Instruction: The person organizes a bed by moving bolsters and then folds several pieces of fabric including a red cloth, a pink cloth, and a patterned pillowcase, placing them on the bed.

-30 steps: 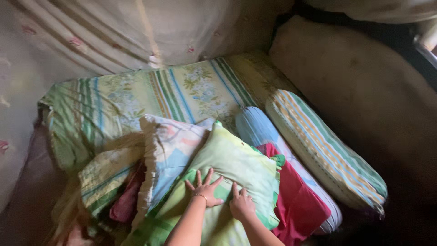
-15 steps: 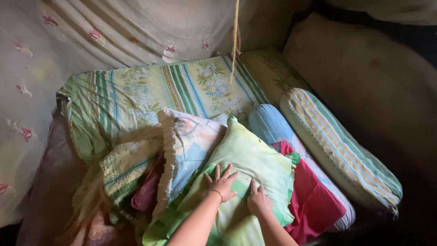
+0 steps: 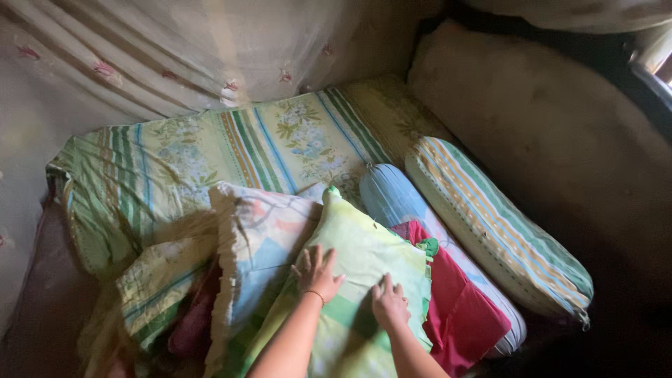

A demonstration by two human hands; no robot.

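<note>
Resting flat on a green pillow (image 3: 357, 280), both hands press its top face with nothing clamped in them. The left hand (image 3: 316, 275) lies with its fingers (image 3: 311, 257) spread apart, a thin bracelet at the wrist; the right hand (image 3: 389, 304) sits just right of it, fingers closer together and pointing far. The green pillow lies near the middle of the bed, tilted, its far corner pointing away. Touching its left edge is a pale frilled pillow (image 3: 255, 245) with blue and pink patches, partly under it. To the right, a red cloth (image 3: 465, 308) shows from beneath it, lying over a blue bolster (image 3: 388, 196). Just right of that lies a striped bolster (image 3: 500, 231) in green, orange and white. A floral striped sheet (image 3: 210, 154) covers the bed on the far side, bunched at the near left. A pale curtain (image 3: 161, 49) hangs at the far left.
</note>
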